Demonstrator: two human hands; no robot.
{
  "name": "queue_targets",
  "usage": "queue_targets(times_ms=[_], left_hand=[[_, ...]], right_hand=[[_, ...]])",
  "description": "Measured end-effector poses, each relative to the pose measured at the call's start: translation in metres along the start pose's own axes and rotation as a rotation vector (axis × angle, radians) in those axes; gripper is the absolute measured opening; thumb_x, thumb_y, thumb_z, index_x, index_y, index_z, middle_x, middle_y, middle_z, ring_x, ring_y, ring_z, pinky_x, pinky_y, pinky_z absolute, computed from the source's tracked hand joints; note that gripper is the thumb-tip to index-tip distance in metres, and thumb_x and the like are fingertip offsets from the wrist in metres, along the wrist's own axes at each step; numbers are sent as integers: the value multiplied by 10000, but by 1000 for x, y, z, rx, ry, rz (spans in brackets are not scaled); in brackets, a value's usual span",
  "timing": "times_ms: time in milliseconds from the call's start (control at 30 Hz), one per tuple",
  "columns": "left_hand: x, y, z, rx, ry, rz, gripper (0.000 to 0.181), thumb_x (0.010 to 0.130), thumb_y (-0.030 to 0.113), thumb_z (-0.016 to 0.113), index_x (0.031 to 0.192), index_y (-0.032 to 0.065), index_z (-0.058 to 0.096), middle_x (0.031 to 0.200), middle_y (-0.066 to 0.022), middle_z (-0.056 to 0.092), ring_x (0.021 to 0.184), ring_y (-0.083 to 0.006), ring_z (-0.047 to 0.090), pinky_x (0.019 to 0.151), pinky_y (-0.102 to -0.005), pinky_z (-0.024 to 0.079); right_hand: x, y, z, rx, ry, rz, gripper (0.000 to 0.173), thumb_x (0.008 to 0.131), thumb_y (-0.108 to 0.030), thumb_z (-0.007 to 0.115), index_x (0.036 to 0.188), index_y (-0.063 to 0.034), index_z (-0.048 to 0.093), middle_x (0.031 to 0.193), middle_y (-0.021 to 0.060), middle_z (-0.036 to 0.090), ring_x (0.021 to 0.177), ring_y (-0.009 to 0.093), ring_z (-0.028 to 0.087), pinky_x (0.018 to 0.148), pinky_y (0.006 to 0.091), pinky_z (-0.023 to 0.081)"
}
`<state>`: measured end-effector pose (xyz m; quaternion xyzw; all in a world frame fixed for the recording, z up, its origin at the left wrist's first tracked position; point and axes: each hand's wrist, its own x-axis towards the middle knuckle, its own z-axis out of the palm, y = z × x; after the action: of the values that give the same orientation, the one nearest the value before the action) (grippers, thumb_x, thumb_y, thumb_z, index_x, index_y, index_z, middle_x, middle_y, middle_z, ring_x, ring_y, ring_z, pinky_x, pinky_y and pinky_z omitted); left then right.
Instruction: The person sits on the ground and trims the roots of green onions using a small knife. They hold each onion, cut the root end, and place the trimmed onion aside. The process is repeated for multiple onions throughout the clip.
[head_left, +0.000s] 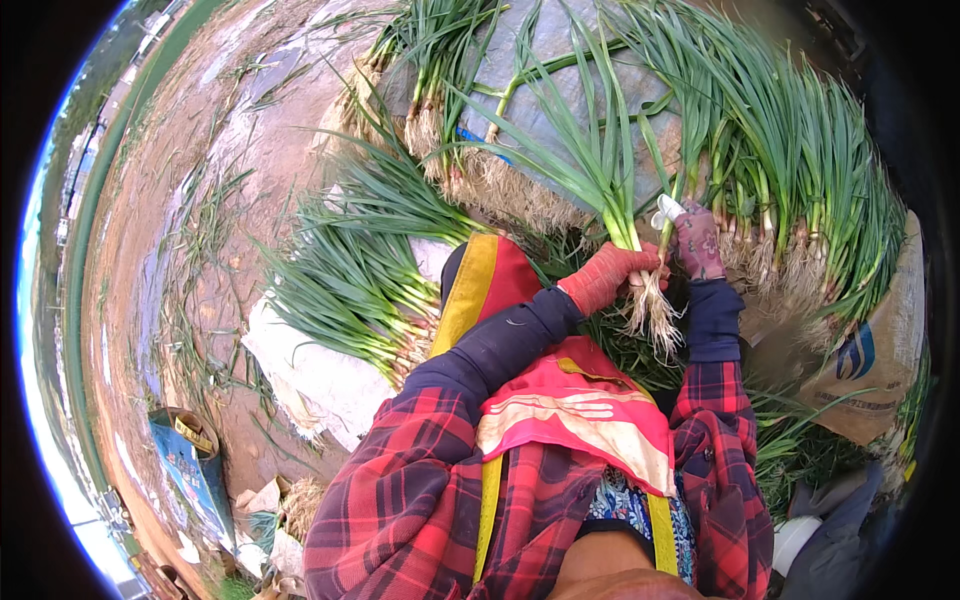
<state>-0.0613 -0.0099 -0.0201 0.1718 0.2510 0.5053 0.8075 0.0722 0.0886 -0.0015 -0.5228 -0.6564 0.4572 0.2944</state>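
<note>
My left hand (609, 277), in an orange-red glove, grips a small bunch of green garlic plants (616, 214) by the lower stems. Their pale roots (654, 315) hang below the fist and the leaves point away from me. Close to its right, my right hand (699, 238) wears a pinkish patterned glove, with a white covering (667, 210) at the thumb or fingertip. It pinches a single garlic stalk (667, 234) beside the bunch; part of the grip is hidden. On my left, trimmed-looking garlic plants (367, 300) lie in a pile on a white sack (315, 360).
A long row of rooted garlic plants (780, 172) curves along the right. More rooted bunches (431, 112) lie ahead by a grey sheet (555, 45). Loose leaves (645, 352) cover the ground below my hands. A printed sack (874, 375) is at right, a blue container (191, 465) at lower left.
</note>
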Motion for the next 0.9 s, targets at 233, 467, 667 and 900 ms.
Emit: queue_targets(times_ms=[233,467,667,900], left_hand=[[-3,-6,-5,-131,-43,-20,147,785,144,582,870,30,547,740,-100,586,691,-241,593,679,-369,491],[-17,7,28,62,61,-51,161,778,142,598,852,9,544,692,-76,559,600,-185,574,567,-311,499],[-35,5,1,198,101,11,171,760,134,631,835,20,528,690,-68,562,613,-187,582,606,-303,501],[-11,-13,4,355,141,-14,121,778,87,606,829,23,516,661,-58,553,582,-176,568,544,-290,500]], right_hand=[[-30,-4,19,-587,150,-389,139,768,-182,552,745,-45,554,625,105,564,544,250,548,510,357,427],[-24,49,1,-925,401,-161,220,785,-294,542,757,-77,571,668,130,593,587,319,574,524,414,438],[-79,83,-8,-1020,-497,456,354,786,-358,558,810,-9,614,791,169,614,741,334,588,642,376,451],[-77,-32,-19,-739,214,-58,390,725,-414,577,803,-31,588,710,155,604,671,347,587,607,417,452]])
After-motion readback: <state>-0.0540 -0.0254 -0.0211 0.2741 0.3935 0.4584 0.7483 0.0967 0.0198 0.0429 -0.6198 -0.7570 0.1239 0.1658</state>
